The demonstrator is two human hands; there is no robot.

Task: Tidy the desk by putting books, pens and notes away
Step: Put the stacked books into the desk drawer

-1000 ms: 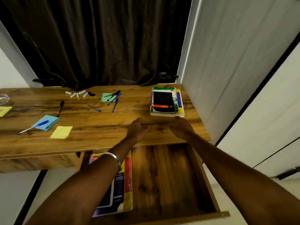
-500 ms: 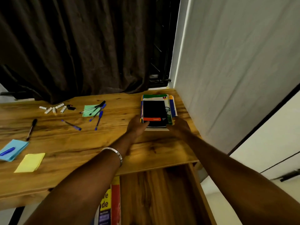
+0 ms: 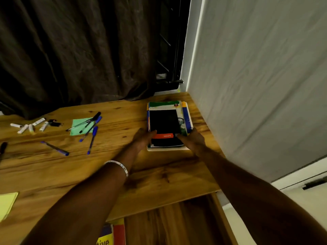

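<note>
A: From the head view, how do the arms lie?

B: Both forearms stretch forward over the wooden counter (image 3: 159, 175) toward its far right corner. The left hand (image 3: 142, 138) and the right hand (image 3: 192, 139) sit at either side of a stack of books (image 3: 167, 124). A silver bangle (image 3: 117, 167) circles the left wrist.

A: Where is the stack against the hands?

B: Between them. It lies flat near the white wall (image 3: 256, 85), a black book with an orange band on top, a colourful cover beneath it and a pale book at the bottom. The hands meet its near end.

A: And the grasp?

B: The left thumb lies over the top cover by the orange band, the rest of that hand at the stack's left edge, so it grips the stack. The right hand clasps the near right corner, thumb on top, fingers round the side. The stack appears to rest on the counter.

A: What else is there?

B: To the left, black and blue pens (image 3: 90, 129) lie across and beside a green note (image 3: 80, 126); another blue pen (image 3: 55, 148) lies apart. Further left are small white sticks (image 3: 29, 125), too blurred to name. A yellow note (image 3: 6, 204) sits at the left edge. Below the counter an open drawer (image 3: 177, 223) holds a bright book (image 3: 111, 235). A dark curtain (image 3: 79, 50) hangs behind.
</note>
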